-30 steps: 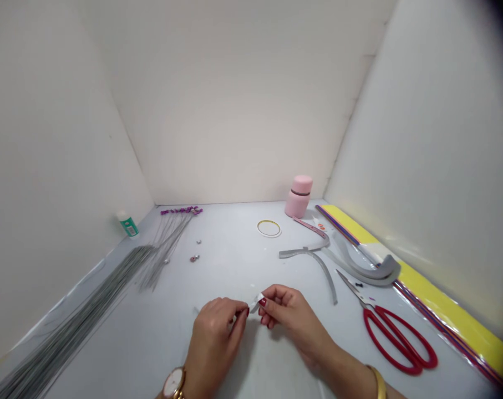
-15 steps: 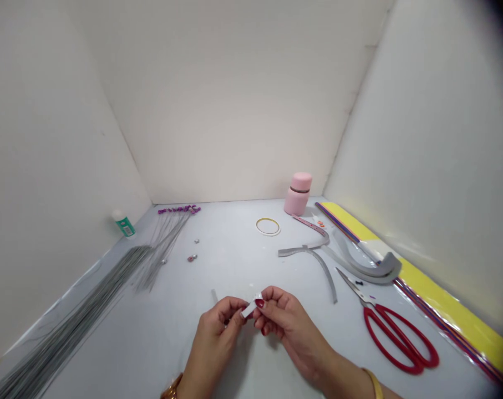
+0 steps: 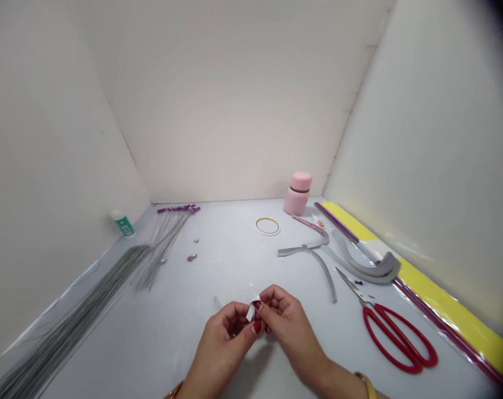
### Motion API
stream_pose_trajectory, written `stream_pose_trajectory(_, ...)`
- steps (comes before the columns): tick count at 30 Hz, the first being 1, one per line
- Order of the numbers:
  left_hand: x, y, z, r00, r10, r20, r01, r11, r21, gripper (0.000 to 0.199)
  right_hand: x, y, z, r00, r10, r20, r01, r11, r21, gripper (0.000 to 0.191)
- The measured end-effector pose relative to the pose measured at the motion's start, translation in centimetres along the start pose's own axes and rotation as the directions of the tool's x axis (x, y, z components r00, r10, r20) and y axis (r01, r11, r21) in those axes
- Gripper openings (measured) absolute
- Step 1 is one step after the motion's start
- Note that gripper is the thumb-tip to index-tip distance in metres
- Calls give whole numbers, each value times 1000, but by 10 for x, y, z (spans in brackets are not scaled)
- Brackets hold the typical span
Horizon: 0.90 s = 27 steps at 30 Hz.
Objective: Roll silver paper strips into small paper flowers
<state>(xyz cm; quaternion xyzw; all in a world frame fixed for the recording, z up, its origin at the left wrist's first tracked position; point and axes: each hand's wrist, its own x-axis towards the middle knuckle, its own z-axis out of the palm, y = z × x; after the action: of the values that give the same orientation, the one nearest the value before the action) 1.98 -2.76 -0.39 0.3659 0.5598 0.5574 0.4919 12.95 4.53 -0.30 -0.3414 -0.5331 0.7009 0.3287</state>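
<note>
Both hands meet near the bottom centre of the head view, over the white table. A small pale strip (image 3: 250, 314) sticks up between their fingertips. My left hand (image 3: 230, 338) is closed, its thumb and fingers pinched at the strip's lower end. My right hand (image 3: 282, 318) pinches the strip's upper part under the thumb. A translucent strip end (image 3: 217, 302) shows just beyond my left hand's fingers. What lies inside the curled fingers is hidden.
Red-handled scissors (image 3: 395, 335) lie at right, beside grey curved strips (image 3: 324, 271) and yellow sheets (image 3: 442, 305). Behind stand a pink bottle (image 3: 296, 199) and a tape ring (image 3: 268, 226). Grey wires (image 3: 97, 310), purple-tipped stems (image 3: 168, 238) and a green-white tube (image 3: 124, 224) are at left.
My left hand has moved slightly right, closer to my right hand, its thumb now lower on the strip. The pale strip has turned more upright and less of it shows.
</note>
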Motion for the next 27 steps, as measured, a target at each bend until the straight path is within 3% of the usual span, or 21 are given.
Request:
stream_pose_trajectory(7, 2, 1, -8, 994, -12, -112, -2, 993, -119, 17, -5, 2, -3, 987, -98, 128, 109, 991, -80, 17)
stream_pose_trajectory(11, 4, 1, -10, 991, -25, -132, 1, 984, -177, 17, -3, 7, -2, 964, -10, 265, 37, 994, -99, 21)
stream_pose_trajectory(15, 7, 1, -12, 989, -61, -138, 35, 983, -179, 21, -3, 10, 0, 949, 98, 299, -58, 988, -141, 30)
stream_pose_trajectory(20, 8, 1, -13, 984, -110, -140, 84, 979, -183, 23, -6, 7, -2, 880, 270, 390, -204, 958, -202, 36)
stream_pose_trajectory(22, 8, 0, -12, 985, -111, -133, 87, 980, -179, 24, -6, 4, -4, 876, 240, 418, -170, 966, -197, 34)
stream_pose_trajectory(27, 8, -1, -10, 986, -96, -137, 74, 985, -159, 24, -5, 3, -6, 943, 74, 324, -18, 985, -171, 32)
